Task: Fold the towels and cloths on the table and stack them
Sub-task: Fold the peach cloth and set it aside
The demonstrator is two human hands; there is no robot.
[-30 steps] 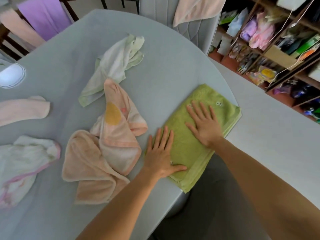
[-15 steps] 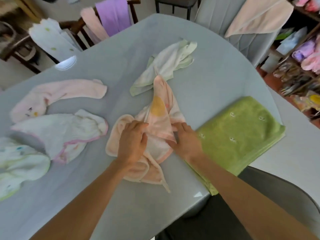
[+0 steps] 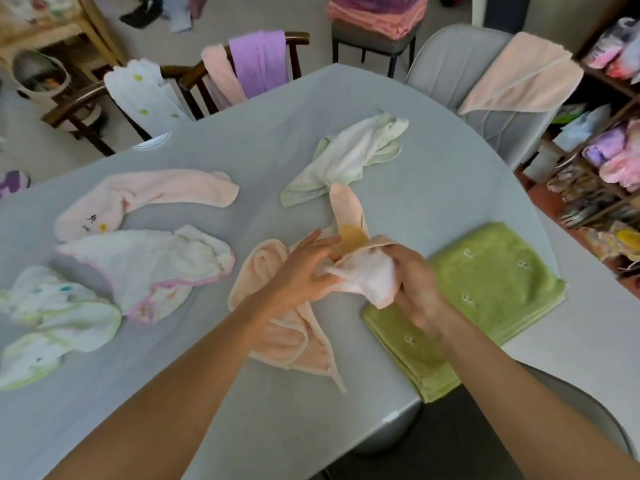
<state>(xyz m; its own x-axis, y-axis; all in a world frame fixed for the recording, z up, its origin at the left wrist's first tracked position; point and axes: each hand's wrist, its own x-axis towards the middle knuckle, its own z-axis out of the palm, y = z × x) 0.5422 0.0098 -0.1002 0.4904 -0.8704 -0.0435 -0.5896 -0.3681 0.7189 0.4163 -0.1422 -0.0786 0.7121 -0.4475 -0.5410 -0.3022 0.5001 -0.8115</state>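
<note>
Both hands — our right hand (image 3: 412, 289) and left hand (image 3: 304, 271) — pinch the peach towel (image 3: 277, 337), bunched up. Soft, floppy stuff, so we'd grab its corners.

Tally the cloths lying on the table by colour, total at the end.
Green: 1, the folded green towel
Pale green-white: 1, the crumpled cloth
Peach/pink: 2, the peach cloth in both hands and the pink towel
White with coloured trim or dots: 2, the pink-trimmed cloth and the dotted cloth
Total: 6
</note>
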